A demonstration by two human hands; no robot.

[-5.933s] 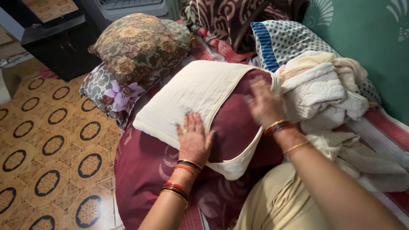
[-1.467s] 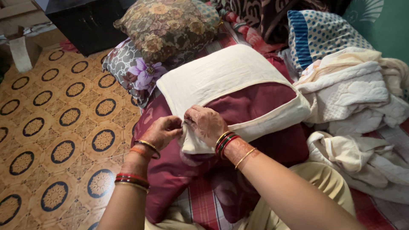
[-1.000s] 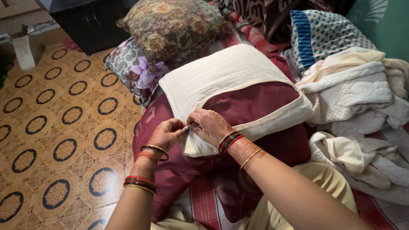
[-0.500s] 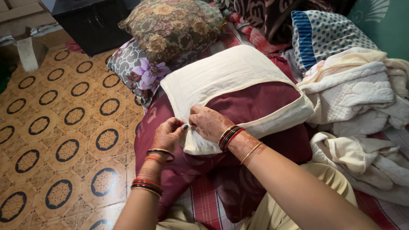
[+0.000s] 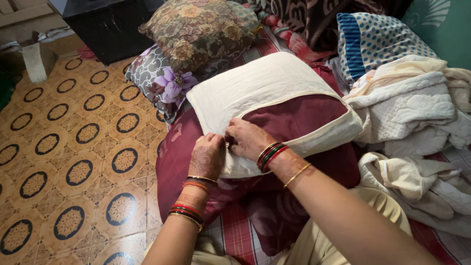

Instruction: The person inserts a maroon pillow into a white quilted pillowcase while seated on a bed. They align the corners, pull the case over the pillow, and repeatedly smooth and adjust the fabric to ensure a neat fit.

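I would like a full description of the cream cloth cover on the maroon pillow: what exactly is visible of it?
The cream woven cloth cover looks like thin cotton with a piped edge. It sheathes the far part of the maroon pillow, and its open mouth curves across the pillow, leaving the maroon middle bare. It lies flat on a maroon patterned bedspread. The left hand and the right hand both pinch its near corner.

Both hands — left hand [image 5: 208,157], right hand [image 5: 248,138] — pinching cream cover [image 5: 255,88].

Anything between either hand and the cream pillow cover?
Nothing visible. The left hand and right hand both rest directly on the cream pillow cover at its near open edge, where the maroon pillow shows through; no cloth lies over their fingers.
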